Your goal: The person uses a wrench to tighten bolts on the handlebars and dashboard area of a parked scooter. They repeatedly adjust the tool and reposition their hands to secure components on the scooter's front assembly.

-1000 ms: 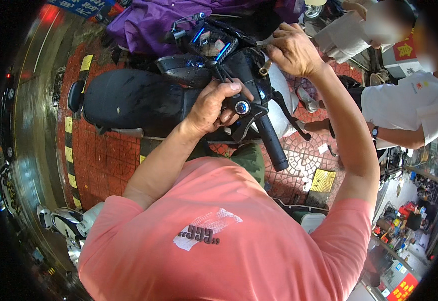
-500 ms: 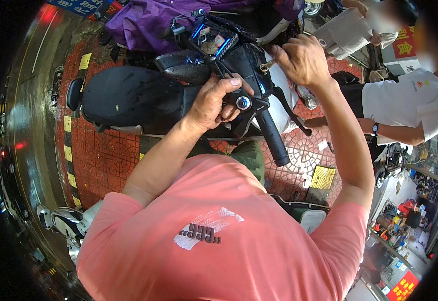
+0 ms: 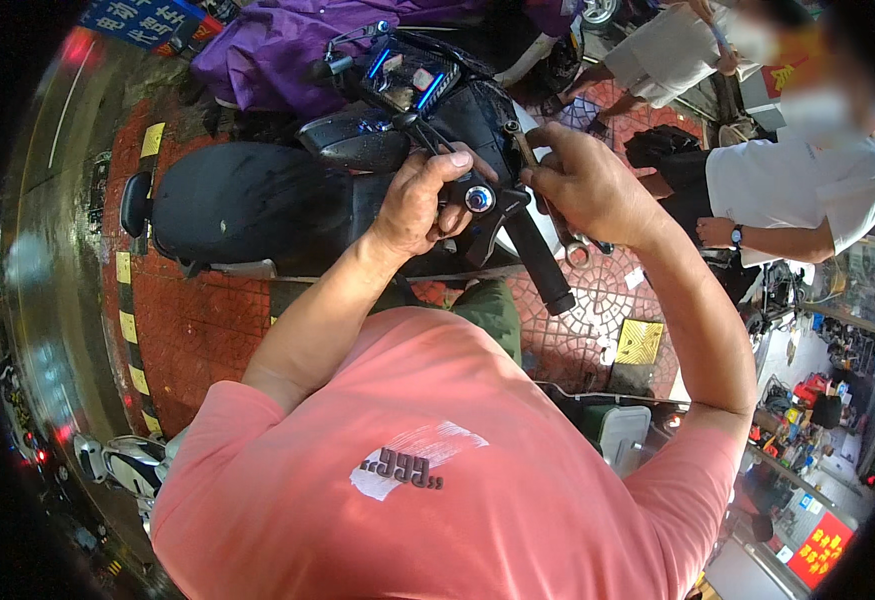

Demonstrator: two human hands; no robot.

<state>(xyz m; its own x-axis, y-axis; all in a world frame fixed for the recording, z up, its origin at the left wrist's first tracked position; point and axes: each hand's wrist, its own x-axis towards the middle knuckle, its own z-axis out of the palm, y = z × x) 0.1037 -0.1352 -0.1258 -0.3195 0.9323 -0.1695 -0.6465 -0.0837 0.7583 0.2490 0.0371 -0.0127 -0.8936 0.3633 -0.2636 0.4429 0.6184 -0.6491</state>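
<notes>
1 wrench (image 3: 524, 150), 2 hands of the wearer, 1 scooter in front with 1 seat (image 3: 252, 205), 1 mirror (image 3: 352, 145) near the hands, 1 grip (image 3: 542, 265), 1 round blue-centred cap (image 3: 478, 199), 1 display (image 3: 412, 80) with 2 blue light strips.

Wrench long axis slants from upper left to lower right, steep, roughly in line with the grip. Ring end points up and slightly left, toward the display side; a metal open end shows below the right hand (image 3: 597, 185), in line with the ring end, pointing down-right. Middle hidden by fingers. Can't tell if the ring end is seated on anything.

Wrench is in the right hand, ring end out past thumb and fingertips; it lies right of the left hand (image 3: 412, 205), not touching it. Right hand closed round the wrench. Left hand curled at the handlebar, thumb up, beside the cap and near the mirror stem (image 3: 425, 132); can't tell exactly what it clamps. Hands apart, near each other.

Around: 1 purple cover (image 3: 277, 60) at top, 2 other people on the right, 1 yellow tile (image 3: 639, 341) on red paving (image 3: 217, 350).
</notes>
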